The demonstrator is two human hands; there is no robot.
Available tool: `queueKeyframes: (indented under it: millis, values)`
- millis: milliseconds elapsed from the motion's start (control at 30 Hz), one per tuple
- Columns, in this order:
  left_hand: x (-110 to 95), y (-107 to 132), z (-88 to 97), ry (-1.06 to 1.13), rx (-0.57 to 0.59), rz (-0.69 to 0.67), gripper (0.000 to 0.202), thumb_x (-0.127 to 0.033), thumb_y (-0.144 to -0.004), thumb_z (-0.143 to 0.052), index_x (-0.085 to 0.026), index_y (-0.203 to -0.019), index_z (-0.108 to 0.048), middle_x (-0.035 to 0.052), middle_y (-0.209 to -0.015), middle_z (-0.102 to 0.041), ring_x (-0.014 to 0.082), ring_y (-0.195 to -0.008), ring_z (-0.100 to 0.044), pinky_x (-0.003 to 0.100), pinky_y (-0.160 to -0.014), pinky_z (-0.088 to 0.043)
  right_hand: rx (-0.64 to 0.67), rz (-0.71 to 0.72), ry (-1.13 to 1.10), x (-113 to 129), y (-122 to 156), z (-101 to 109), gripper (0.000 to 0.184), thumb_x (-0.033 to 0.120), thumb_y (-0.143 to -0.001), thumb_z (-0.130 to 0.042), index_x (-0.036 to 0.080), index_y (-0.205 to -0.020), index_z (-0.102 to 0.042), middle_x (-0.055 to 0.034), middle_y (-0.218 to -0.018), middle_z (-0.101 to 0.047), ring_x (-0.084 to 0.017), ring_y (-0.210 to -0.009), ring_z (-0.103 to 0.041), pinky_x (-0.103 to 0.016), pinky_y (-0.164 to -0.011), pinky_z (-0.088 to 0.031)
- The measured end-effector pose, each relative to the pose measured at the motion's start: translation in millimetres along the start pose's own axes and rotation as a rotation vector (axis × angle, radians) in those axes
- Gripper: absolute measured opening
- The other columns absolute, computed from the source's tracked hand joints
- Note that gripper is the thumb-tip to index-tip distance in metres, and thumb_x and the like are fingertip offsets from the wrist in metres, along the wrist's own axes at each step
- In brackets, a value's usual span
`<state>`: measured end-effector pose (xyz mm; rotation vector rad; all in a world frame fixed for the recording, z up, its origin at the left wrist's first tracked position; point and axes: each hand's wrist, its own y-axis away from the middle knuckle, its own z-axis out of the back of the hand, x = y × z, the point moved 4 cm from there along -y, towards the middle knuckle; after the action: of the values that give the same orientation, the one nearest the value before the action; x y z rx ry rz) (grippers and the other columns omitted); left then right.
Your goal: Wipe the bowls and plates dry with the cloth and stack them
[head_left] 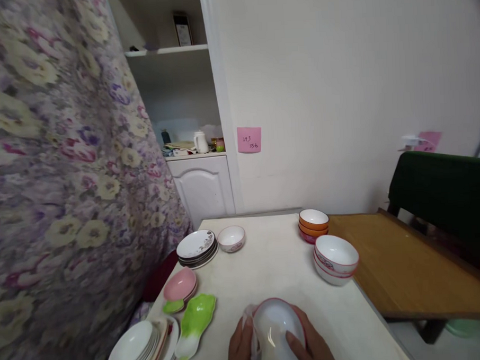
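A white bowl with a red rim [276,321] is tilted toward me at the table's near edge. My right hand [313,341] grips it from the right, thumb over the inside and fingers behind the wall. On the other side, my left hand [240,345] presses a thin white cloth or tissue [253,333] against the bowl's left edge. The bowl's underside and most of the left fingers are hidden. Closest to my left hand lies a green and white leaf-shaped dish [196,322].
White plates [131,346], pink bowls [180,284], dark-edged plates [195,245] and a patterned bowl [232,238] line the table's left side. Stacked white bowls [335,258] and orange bowls [313,222] stand right. Beyond is a brown table [403,268]; a floral curtain [84,181] hangs left.
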<state>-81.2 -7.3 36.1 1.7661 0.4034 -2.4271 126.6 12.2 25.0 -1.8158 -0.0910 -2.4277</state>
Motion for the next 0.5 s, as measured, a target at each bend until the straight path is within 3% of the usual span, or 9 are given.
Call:
queueKeyframes:
  millis: [67,133,233,367,433,500]
  values:
    - [-3.7,-2.7,-3.4,0.049,-0.008,0.123,0.066,-0.068,-0.068,-0.057,-0.018,-0.111,-0.067,0.0096,-0.132,-0.060,0.0324,-0.131,-0.046,0.046,-0.114,-0.030,0.045,-0.046,-0.160,3.1,0.4,-4.3,0.074,0.061,-0.078,-0.050,0.016,-0.136,-0.040,-0.0131,-0.144,-0.047,-0.027,-0.133,-0.042,-0.039,-0.113,-0.030]
    - [-9.1,-4.7,-9.6,0.100,0.018,0.197,0.067,-0.065,-0.076,-0.050,-0.015,-0.119,-0.062,0.0102,-0.135,-0.059,0.0292,-0.131,-0.046,0.042,-0.114,-0.031,0.080,-0.088,-0.330,3.6,-1.0,-7.0,0.071,0.061,-0.077,-0.051,0.017,-0.132,-0.041,-0.0123,-0.139,-0.052,-0.025,-0.128,-0.047,-0.037,-0.110,-0.034]
    - [-16.7,-8.0,-19.6,0.166,0.064,0.169,0.064,-0.060,-0.084,-0.043,-0.012,-0.126,-0.055,0.0106,-0.138,-0.056,0.0244,-0.132,-0.045,0.038,-0.115,-0.030,0.093,-0.128,-0.467,3.3,-3.4,-6.3,0.060,0.064,-0.076,-0.051,0.018,-0.115,-0.054,-0.0101,-0.118,-0.065,-0.027,-0.113,-0.058,-0.036,-0.099,-0.044]
    - [-21.2,-10.6,-25.9,0.180,0.168,0.099,0.058,-0.055,-0.085,-0.046,-0.012,-0.123,-0.056,0.0118,-0.130,-0.062,0.0260,-0.126,-0.051,0.039,-0.110,-0.037,0.030,-0.120,-0.351,7.3,-3.7,2.6,0.050,0.064,-0.080,-0.045,0.020,-0.100,-0.058,-0.0089,-0.103,-0.067,-0.026,-0.104,-0.060,-0.036,-0.096,-0.044]
    - [-24.1,-9.7,-19.3,0.148,0.107,0.153,0.058,-0.055,-0.085,-0.046,-0.012,-0.124,-0.055,0.0123,-0.130,-0.062,0.0284,-0.128,-0.049,0.040,-0.111,-0.036,0.008,-0.082,-0.306,11.7,-2.8,6.3,0.048,0.062,-0.083,-0.043,0.021,-0.104,-0.056,-0.0084,-0.106,-0.066,-0.025,-0.106,-0.059,-0.036,-0.097,-0.043]
    - [-32.4,-6.2,-7.2,0.081,-0.061,0.199,0.063,-0.054,-0.087,-0.043,-0.008,-0.129,-0.049,0.0148,-0.139,-0.053,0.0305,-0.135,-0.039,0.041,-0.115,-0.028,0.008,-0.059,-0.288,14.8,-2.2,7.7,0.046,0.059,-0.084,-0.044,0.022,-0.108,-0.054,-0.0077,-0.111,-0.065,-0.024,-0.108,-0.058,-0.036,-0.097,-0.042]
